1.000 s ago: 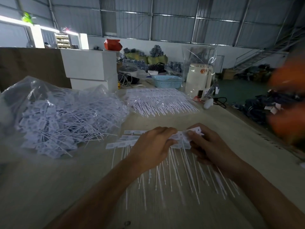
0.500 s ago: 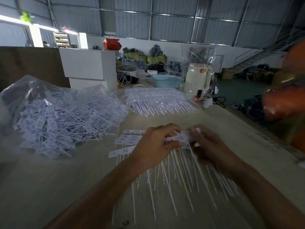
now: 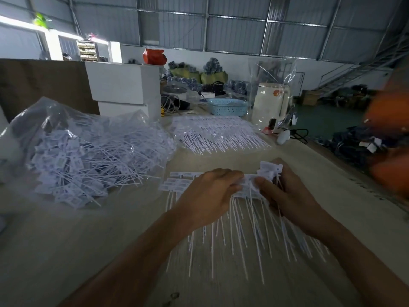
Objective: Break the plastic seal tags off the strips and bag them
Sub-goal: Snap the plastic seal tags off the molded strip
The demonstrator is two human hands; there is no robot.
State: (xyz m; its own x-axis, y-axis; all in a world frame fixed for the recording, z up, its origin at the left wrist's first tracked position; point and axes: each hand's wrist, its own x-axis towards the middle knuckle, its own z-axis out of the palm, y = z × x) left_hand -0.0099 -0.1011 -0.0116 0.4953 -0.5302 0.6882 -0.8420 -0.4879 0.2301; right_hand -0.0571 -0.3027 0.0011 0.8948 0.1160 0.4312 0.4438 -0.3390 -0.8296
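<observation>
White plastic seal tags joined in strips (image 3: 179, 183) lie on the table in front of me, their thin tails (image 3: 234, 238) pointing toward me. My left hand (image 3: 208, 196) grips the strip from above, fingers curled over the tag heads. My right hand (image 3: 287, 196) holds a bundle of separated seal tags (image 3: 269, 171), heads sticking up past its fingers, tails running under the palm. The two hands meet at the strip's right end. A large clear bag (image 3: 73, 149) of loose tags lies open at the left.
More strips of tags (image 3: 217, 134) lie in clear wrap farther back. Behind them stand a blue basket (image 3: 228, 106), a white appliance (image 3: 271, 103) and white boxes (image 3: 124, 85). The table edge (image 3: 345, 173) runs along the right. A blurred orange shape (image 3: 389, 138) is at far right.
My right hand has lifted its bundle of tags slightly up and to the right of the strip. The left hand stays on the strip. The orange shape at right has shifted.
</observation>
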